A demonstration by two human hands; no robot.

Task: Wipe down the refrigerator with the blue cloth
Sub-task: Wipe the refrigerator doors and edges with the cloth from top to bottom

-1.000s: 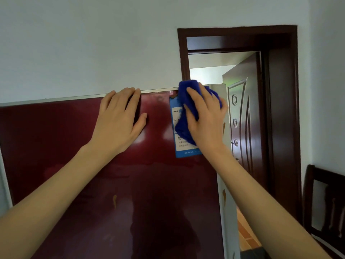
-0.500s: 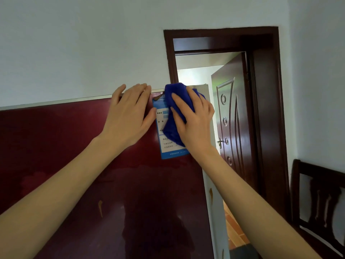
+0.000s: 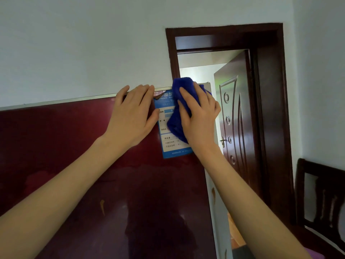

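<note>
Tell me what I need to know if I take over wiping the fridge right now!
Left hand: flat on the refrigerator door, fingertips at its top edge, holding nothing.
Right hand: presses the blue cloth onto the blue label near the door's top right corner.
Done: can't tell how much is wiped.
Left: drip marks show lower down, so probably work downward.

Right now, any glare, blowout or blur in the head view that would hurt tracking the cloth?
Head view: blue cloth and right hand pressing it are sharp; glossy refrigerator door mirrors a dark silhouette low down, no hard glare; lit room through the doorway is nearly blown out; label small print too soft to read; wide-angle lens makes the door frame lean.
</note>
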